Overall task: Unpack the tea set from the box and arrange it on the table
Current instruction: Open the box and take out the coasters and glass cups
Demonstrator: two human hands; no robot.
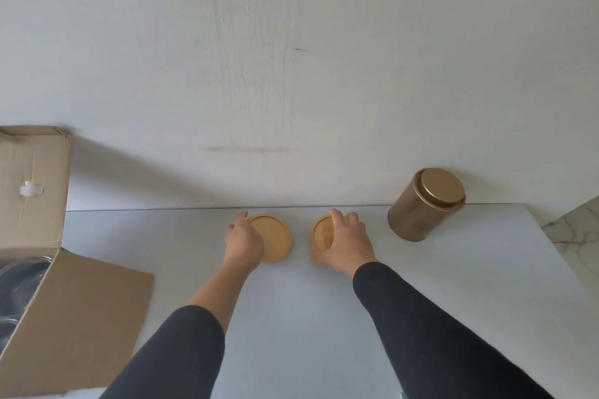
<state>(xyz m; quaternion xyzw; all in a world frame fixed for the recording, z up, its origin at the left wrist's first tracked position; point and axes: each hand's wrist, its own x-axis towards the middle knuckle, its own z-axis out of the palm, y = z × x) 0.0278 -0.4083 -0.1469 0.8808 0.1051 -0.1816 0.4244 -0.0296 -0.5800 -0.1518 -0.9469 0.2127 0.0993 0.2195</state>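
Coasters: left hand (244, 241) grips the left coaster (274, 236), right hand (343, 244) grips the right coaster (322, 233). Both sit near the table (453, 285) back edge, so a shove could probably send one off behind.

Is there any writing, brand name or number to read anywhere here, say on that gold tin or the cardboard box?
None can be read.
Gold tin: plain lid and side, no label showing.
Cardboard box: bare flaps, only a scrap of white tape with no print.
Two wooden coasters, under the left hand and right hand: plain.
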